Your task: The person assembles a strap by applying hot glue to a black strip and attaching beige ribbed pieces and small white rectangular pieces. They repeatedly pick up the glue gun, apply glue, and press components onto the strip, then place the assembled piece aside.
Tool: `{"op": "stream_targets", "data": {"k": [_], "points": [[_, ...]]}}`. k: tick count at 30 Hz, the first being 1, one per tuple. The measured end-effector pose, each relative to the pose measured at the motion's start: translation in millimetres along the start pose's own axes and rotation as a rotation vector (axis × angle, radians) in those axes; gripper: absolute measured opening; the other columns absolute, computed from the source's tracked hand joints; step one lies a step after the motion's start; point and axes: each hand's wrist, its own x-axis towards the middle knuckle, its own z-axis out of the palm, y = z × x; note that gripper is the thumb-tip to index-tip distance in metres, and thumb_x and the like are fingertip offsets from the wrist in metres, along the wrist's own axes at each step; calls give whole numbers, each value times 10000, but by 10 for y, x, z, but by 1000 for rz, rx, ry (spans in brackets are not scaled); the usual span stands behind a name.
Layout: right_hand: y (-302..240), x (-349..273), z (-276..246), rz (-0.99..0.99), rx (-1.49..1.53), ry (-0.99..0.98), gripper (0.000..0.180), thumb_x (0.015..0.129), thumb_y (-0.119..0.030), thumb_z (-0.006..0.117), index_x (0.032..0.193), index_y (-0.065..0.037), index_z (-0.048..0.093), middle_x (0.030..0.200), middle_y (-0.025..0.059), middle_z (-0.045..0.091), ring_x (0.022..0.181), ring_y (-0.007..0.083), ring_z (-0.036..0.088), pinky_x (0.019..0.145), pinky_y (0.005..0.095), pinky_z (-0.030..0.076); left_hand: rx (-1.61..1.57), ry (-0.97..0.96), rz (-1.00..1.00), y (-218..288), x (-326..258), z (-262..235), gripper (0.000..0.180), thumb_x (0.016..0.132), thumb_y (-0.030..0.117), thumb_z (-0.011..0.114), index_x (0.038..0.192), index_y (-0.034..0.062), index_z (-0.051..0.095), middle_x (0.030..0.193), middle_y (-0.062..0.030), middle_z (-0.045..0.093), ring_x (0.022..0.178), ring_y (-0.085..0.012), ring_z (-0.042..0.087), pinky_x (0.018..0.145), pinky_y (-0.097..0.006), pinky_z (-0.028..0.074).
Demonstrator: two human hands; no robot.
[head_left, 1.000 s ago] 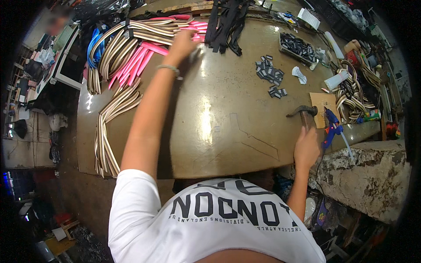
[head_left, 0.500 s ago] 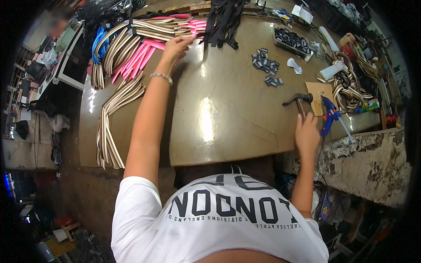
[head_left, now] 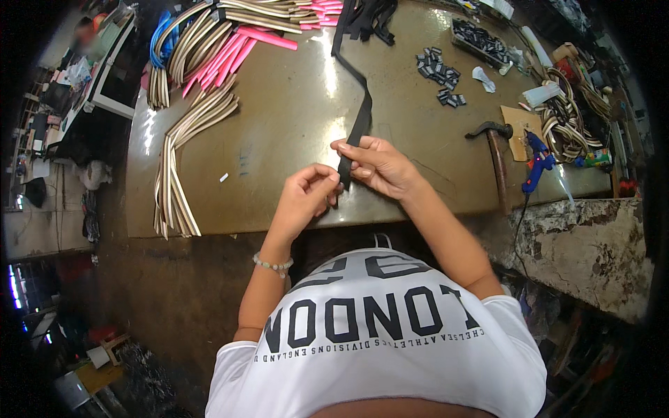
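Note:
A long black strap (head_left: 364, 108) runs from a bunch of black straps (head_left: 376, 21) at the far edge down to my hands, near the front middle of the metal table. My right hand (head_left: 385, 167) pinches it between thumb and fingers a little above its near end. Just to the left, my left hand (head_left: 305, 196) is closed at that end, thumb against fingertips; the fingers partly hide the strap there. Whether anything else small is in the left fingers cannot be made out.
Bundled cream-and-brown strips (head_left: 202, 52) and pink tubes (head_left: 233, 56) lie far left, looser strips (head_left: 174, 167) nearer. Black buckle-like pieces (head_left: 437, 68) lie far right, beside a filled box (head_left: 479, 43). A hammer (head_left: 496, 157) and a blue glue gun (head_left: 535, 164) rest at right.
My left hand came back from the far straps toward me, and one strap now stretches to my hands. My right hand left the hammer handle and moved left onto the strap.

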Motion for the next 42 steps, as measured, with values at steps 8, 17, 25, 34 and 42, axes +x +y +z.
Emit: {"op": "stream_targets", "data": {"k": [8,17,25,34,42], "points": [[-294,-48,62,219,-468,94,193,892,-158,736,1017,-20,686,837,-2,679,623,41,576,536,185,471,394,-70,151,8,-122,16,178,914,178,700,867,7,708,769,-28,652,689,-91,535,634,-234,428],[-1369,1243,-530,-536,-1233,185,266,850,-232,772,1006,-22,724,870,31,689,799,121,631,733,254,519,1089,211,633,-202,-248,291,144,790,210,773,744,86,717,1074,-35,640,1143,-311,468,982,-523,323],[-1273,1837,-843,-953,-1592,426,404,801,-372,769,1020,-35,722,833,121,697,798,218,671,736,359,526,1347,179,486,-266,-203,182,487,807,439,730,1274,332,643,1524,-134,328,1443,-443,182,1117,-701,81],[-782,-448,-421,-760,-1823,482,454,882,-435,674,1051,-14,689,1030,187,675,1005,327,640,895,398,491,1411,144,502,-316,-192,144,522,823,510,690,1321,375,611,1567,-119,296,1448,-438,193,1114,-705,79],[-978,-2600,-1785,-504,-1572,1894,543,856,-531,713,901,7,646,813,88,611,761,191,586,749,316,470,1425,144,519,-336,-177,136,519,824,518,687,1319,380,611,1567,-121,298,1437,-441,223,1098,-724,97]]}}
